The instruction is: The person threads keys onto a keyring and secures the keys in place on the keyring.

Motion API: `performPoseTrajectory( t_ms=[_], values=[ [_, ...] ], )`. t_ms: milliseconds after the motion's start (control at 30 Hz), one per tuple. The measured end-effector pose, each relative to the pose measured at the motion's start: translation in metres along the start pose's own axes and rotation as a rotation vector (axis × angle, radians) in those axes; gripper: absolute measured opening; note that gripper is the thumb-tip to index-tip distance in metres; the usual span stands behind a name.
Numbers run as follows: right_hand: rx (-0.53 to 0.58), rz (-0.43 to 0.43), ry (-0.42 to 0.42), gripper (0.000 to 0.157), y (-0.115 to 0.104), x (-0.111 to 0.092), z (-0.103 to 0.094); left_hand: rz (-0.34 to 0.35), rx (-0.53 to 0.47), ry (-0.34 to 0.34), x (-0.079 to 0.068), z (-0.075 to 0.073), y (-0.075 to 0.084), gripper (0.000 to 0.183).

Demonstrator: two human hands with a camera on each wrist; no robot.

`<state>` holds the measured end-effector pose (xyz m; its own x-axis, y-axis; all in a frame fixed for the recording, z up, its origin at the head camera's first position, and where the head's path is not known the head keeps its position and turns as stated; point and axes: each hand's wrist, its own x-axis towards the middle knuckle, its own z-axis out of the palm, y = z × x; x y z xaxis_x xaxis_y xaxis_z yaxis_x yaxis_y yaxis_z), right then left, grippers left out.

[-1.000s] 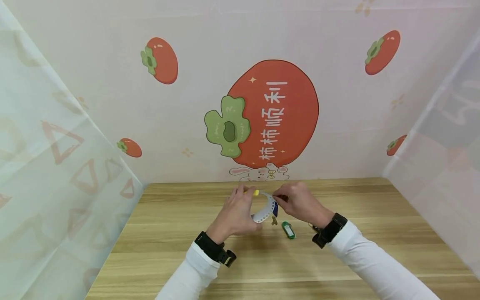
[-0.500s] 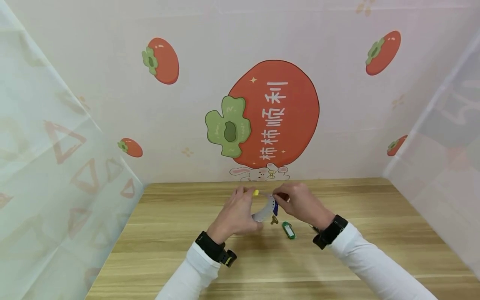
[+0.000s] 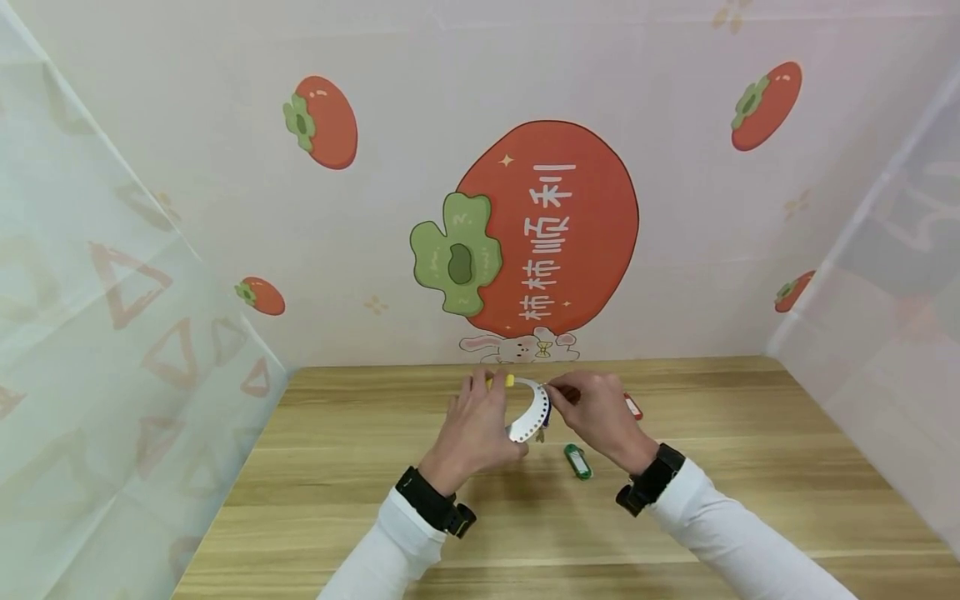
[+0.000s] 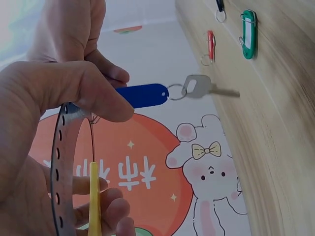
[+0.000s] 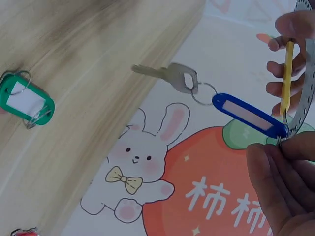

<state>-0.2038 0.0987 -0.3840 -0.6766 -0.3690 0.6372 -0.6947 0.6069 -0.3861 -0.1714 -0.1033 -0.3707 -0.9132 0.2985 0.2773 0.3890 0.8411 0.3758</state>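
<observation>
My left hand (image 3: 477, 421) grips a curved white strip (image 3: 535, 417) with a row of holes along one edge, its thumb over one side. A yellow bar (image 4: 95, 199), joined to a thin wire, lies by the left fingers. With thumb and finger, my right hand (image 3: 597, 414) pinches the small ring end of a blue key tag (image 5: 251, 115), right at the strip's end. Whether that ring passes through a hole is too small to tell. From the tag's other end a metal key (image 5: 179, 77) hangs on a split ring, in the air between the hands.
On the wooden table (image 3: 360, 517), a green key tag (image 3: 577, 461) lies just in front of the hands. A red key tag (image 3: 633, 406) is behind the right hand. The left wrist view also has a black item (image 4: 220, 6) with a ring. A printed backdrop stands behind.
The strip has turned, so its holed face shows more, and the key is less visible in the head view. My right wrist has shifted slightly nearer, uncovering the red tag.
</observation>
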Motion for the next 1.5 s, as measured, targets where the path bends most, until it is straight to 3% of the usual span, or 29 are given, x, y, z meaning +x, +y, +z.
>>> performPoseTrajectory(
  t_ms=[433, 533, 633, 733, 833, 1000, 1367, 1500],
  values=[
    [-0.09, -0.273, -0.148, 0.01, 0.006, 0.007, -0.012, 0.042, 0.015, -0.046, 0.0, -0.004, -0.003, 0.096],
    [-0.089, -0.237, -0.162, 0.009, 0.005, 0.008, -0.012, 0.031, 0.005, -0.05, 0.0, -0.004, -0.003, 0.096],
    [-0.064, -0.123, -0.151, 0.008, 0.002, 0.006, -0.011, 0.012, -0.009, -0.042, 0.001, -0.004, -0.002, 0.098],
    [-0.011, -0.01, -0.093, 0.007, 0.0, 0.004, -0.007, -0.007, -0.019, -0.025, 0.001, -0.003, 0.0, 0.1],
    [0.038, 0.043, -0.02, 0.005, 0.0, 0.001, -0.001, -0.018, -0.02, -0.008, 0.001, -0.002, 0.001, 0.1],
    [0.05, 0.035, 0.028, 0.006, 0.001, 0.001, 0.002, -0.01, -0.013, 0.005, 0.002, 0.0, 0.002, 0.101],
    [-0.084, -0.17, -0.111, 0.012, 0.003, 0.007, -0.01, 0.023, 0.018, -0.036, 0.003, -0.003, 0.001, 0.103],
    [-0.057, -0.089, -0.109, 0.009, 0.003, 0.006, -0.008, 0.018, 0.023, -0.037, 0.004, -0.003, 0.001, 0.102]
  ],
)
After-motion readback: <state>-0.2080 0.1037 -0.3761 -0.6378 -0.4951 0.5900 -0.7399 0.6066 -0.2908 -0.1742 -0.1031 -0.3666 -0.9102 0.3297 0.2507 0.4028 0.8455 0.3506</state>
